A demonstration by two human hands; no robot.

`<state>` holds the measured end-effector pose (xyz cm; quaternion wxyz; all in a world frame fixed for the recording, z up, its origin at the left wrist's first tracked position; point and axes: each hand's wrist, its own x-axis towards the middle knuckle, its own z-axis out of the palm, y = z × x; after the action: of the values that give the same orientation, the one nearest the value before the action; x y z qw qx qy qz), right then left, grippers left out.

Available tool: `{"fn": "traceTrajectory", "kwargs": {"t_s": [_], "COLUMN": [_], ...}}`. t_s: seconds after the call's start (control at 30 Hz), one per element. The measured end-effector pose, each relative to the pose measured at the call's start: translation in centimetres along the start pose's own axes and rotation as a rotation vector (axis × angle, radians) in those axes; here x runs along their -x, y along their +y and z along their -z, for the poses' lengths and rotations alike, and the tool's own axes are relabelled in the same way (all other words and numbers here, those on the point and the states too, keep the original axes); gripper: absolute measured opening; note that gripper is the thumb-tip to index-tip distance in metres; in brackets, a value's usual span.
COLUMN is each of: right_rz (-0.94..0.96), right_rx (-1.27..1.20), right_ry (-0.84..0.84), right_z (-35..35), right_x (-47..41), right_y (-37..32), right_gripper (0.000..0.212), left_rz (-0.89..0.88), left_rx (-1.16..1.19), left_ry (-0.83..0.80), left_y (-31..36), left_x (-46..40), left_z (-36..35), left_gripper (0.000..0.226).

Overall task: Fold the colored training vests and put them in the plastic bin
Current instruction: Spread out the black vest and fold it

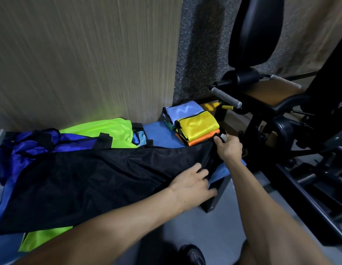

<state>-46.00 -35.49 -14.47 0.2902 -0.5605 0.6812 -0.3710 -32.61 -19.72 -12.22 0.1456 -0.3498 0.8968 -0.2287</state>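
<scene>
Right hand pinches the far corner of the shiny black mesh vest, fingers curled round its hem; left hand lies flat, fingers straight, pressing the near corner. I'm seeing the vest spread on the blue padded bench, long axis running away leftward from both hands. Both hold the right-hand end, so I'd judge the fold goes left. Folded yellow vest tops the stack just beyond my right hand. No bin visible.
</scene>
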Motion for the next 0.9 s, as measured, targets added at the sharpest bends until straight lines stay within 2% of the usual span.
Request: {"fn": "traceTrajectory", "kwargs": {"t_s": [0.07,0.17,0.23,0.37,0.43,0.6,0.8,0.9], "right_rz": [-0.009,-0.007,-0.013,-0.015,-0.001,0.012,0.026,0.024], "right_rx": [-0.003,-0.009,-0.020,-0.017,-0.009,0.007,0.057,0.103], "right_ry": [-0.008,-0.011,-0.009,-0.007,-0.017,-0.030,-0.029,-0.020], "right_z": [-0.1,-0.1,0.0,0.4,0.4,0.1,0.0,0.0], "right_x": [-0.1,-0.3,-0.4,-0.5,-0.4,-0.3,-0.4,-0.4], "right_y": [0.1,0.2,0.3,0.6,0.6,0.4,0.2,0.4], "right_gripper": [0.041,0.041,0.040,0.038,0.033,0.033,0.033,0.041], "left_rz": [-0.015,-0.008,-0.005,0.025,0.021,-0.041,0.081,0.012], "left_rx": [-0.003,0.010,0.053,0.092,0.114,0.180,0.114,0.203], "left_ry": [-0.008,-0.046,0.028,0.237,0.279,0.239,0.126,0.155], "left_y": [0.2,0.2,-0.1,-0.6,-0.9,-1.4,-0.2,0.1], "left_x": [0.1,0.3,0.6,1.8,2.4,2.0,0.4,0.8], "left_z": [0.0,0.0,-0.6,-0.9,-0.3,0.4,-0.3,0.3], "left_gripper": [0.040,0.020,0.013,0.025,0.030,0.028,0.023,0.033]}}
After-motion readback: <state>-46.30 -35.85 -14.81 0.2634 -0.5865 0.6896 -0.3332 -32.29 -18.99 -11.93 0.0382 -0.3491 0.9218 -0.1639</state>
